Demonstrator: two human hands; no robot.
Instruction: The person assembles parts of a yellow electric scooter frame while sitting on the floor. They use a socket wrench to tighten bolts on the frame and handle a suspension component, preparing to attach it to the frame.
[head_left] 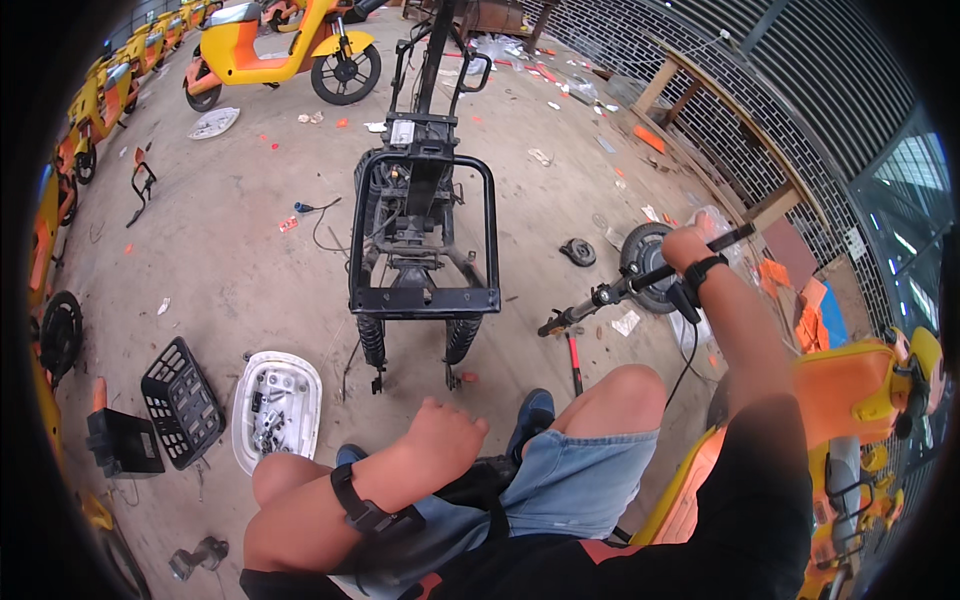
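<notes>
My right hand point(688, 246) is closed around a long black bar point(625, 287) with a rubber-like grip at its upper end and a metal-jointed lower end. It slants down to the left beside a wheel with a black tyre point(645, 262). My left hand point(446, 440) is curled over my lap; whatever its fingers enclose, if anything, is hidden. Straight ahead stands a stripped black scooter frame point(425, 300), its rack loop facing me and its rear end without a wheel. A hammer with a red handle point(575, 362) lies below the bar's lower end.
On my left are a white basin point(243, 440) of metal fasteners, a black basket point(183, 402) and a black box point(127, 444). A round black part point(577, 252) lies ahead right. Yellow-orange scooters point(265, 50) stand around; one point(850, 395) is close on my right. Litter dots the concrete floor.
</notes>
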